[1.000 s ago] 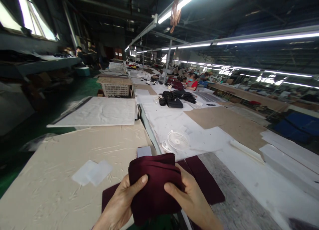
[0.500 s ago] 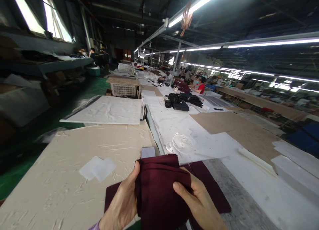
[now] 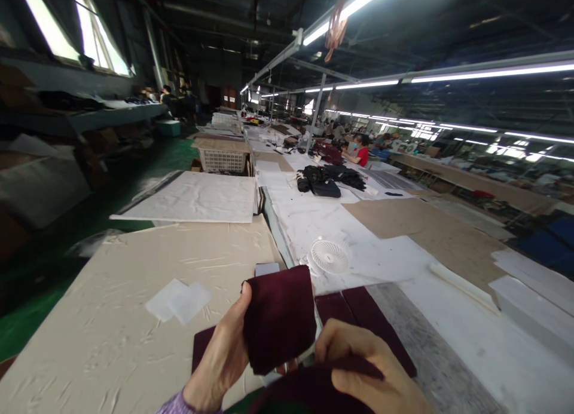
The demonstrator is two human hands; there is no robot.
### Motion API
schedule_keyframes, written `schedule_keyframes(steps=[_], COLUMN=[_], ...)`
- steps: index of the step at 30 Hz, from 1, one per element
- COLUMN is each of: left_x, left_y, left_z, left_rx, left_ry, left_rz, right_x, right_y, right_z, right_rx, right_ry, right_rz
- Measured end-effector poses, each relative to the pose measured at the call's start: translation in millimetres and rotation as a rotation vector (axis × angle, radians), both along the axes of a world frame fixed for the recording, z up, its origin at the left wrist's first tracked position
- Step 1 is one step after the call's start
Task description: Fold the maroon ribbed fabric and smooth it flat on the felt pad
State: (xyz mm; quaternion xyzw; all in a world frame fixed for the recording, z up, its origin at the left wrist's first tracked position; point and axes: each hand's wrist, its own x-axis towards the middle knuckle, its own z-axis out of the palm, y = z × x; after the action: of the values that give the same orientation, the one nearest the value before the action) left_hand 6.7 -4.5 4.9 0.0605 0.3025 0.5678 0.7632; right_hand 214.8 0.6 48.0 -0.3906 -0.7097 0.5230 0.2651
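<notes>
My left hand grips the left edge of a folded maroon cloth, thumb on top. Lower right, my right hand pinches another maroon cloth that hangs down toward the bottom edge. Between the two cloths there is a gap at the right hand's fingertips. Flat maroon pieces lie on the table beyond my right hand, and the corner of another maroon piece shows left of my left wrist.
Two white sheets lie on the beige-covered table. A small white fan stands ahead, with black cloth bundles farther off. A person in red is at the far table.
The maroon cloth is now apart in two portions: one stays upright in my left hand, while my right hand has moved down and right with the other.
</notes>
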Motion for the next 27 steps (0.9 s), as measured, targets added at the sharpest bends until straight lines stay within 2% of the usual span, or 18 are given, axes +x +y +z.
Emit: schedule_keyframes(steps=[1,3,5,6,9,12,15,19,22,25,27], left_x=[4.0,10.0,12.1,12.0,8.9,6.2,5.5,4.7,3.1,2.8,4.8], left_y=[-0.7,-2.8,-4.4,-4.8,-4.7,-4.4,-4.3,-4.2,-5.8,-9.0,-10.3], left_z=[1.8,2.7,0.2,-1.6,-6.1,-7.8,-9.7,-18.1,-28.1,-34.2,-33.1], left_rx=[-0.007,-0.021,-0.008,0.008,0.044,0.011,0.043,0.245,0.363,0.339,0.296], left_ry=[0.027,0.068,0.036,0.001,-0.077,-0.061,-0.076,-0.152,-0.132,-0.035,0.055], left_rz=[-0.005,0.008,0.011,0.002,-0.060,-0.093,-0.112,-0.134,-0.104,-0.038,0.001], right_x=[-4.6,-13.0,-17.8,-18.6,-18.1,-17.7,-19.0,-20.8,-21.1,-21.1,-21.6], right_y=[0.0,2.7,7.0,8.9,12.0,12.6,12.7,12.2,12.0,12.1,12.1], right_z=[-0.3,-4.7,-11.3,-14.2,-17.3,-15.1,-14.3,-16.7,-19.0,-21.3,-23.0], right_rx=[0.050,0.188,0.297,0.320,0.279,0.200,0.129,0.026,-0.011,-0.029,-0.028], right_ry=[-0.030,-0.111,-0.166,-0.169,-0.100,-0.010,0.041,0.063,0.064,0.064,0.079], right_rz=[-0.023,-0.168,-0.307,-0.326,-0.227,-0.138,-0.142,-0.175,-0.203,-0.215,-0.211])
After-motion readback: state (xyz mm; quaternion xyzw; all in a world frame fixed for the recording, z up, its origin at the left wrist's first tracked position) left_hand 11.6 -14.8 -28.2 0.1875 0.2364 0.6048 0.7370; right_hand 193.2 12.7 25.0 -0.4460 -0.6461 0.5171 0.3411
